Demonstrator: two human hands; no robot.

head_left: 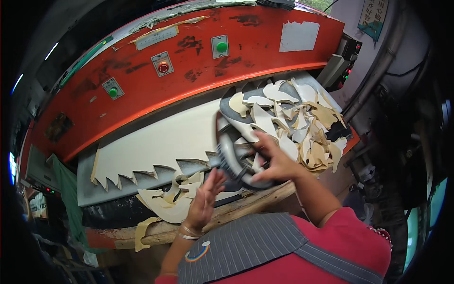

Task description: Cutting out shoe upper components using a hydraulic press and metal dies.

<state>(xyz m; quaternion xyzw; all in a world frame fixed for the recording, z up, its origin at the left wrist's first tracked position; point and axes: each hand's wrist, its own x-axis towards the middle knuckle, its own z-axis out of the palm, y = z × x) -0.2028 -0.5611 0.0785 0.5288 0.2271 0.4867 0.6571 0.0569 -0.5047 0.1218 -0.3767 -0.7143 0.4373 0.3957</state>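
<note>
My right hand (280, 162) grips a dark, curved cutting die (229, 162) by its right side, thumb and fingers spread around its frame. The die is tilted up above the work bed and smeared by motion. My left hand (202, 204) is open at the die's lower left, fingers stretched and holding nothing. Behind both hands lies a thick cream sheet (161, 135) with a jagged, cut-out near edge. Curved cream offcuts (165, 206) lie just left of my left hand.
White and tan scraps (317, 123) are heaped at the bed's right end. A red press beam (198, 61) with green and red buttons spans the back. A wooden rail (255, 203) runs along the near edge, with a tan scrap (142, 233) hanging over it.
</note>
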